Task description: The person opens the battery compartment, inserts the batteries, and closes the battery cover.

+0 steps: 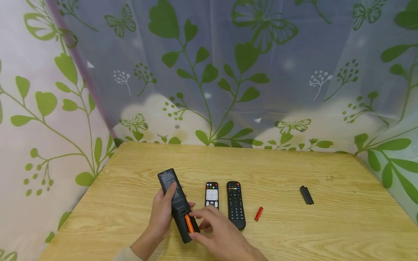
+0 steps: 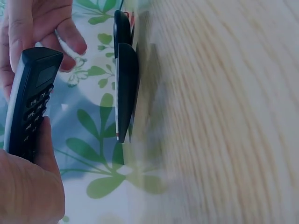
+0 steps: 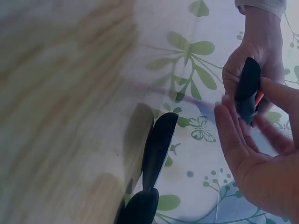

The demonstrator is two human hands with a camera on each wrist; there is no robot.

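Observation:
My left hand (image 1: 161,212) grips a black remote control (image 1: 179,198) with its labelled back turned up and its thumb across the label. Its keypad side shows in the left wrist view. The battery compartment at the near end is uncovered, and an orange battery (image 1: 189,224) lies along it. With index finger and thumb at the two ends of that battery, my right hand (image 1: 223,232) pinches it at the compartment. In the right wrist view only a sliver of the orange battery (image 3: 259,97) shows beside the remote's end.
Two more remotes lie face up on the wooden table (image 1: 137,163): a black-and-white one (image 1: 212,194), partly behind my right hand, and a black one (image 1: 236,204). Right of them are a red battery (image 1: 258,214) and a black battery cover (image 1: 306,195). Patterned curtains (image 1: 209,72) border the table.

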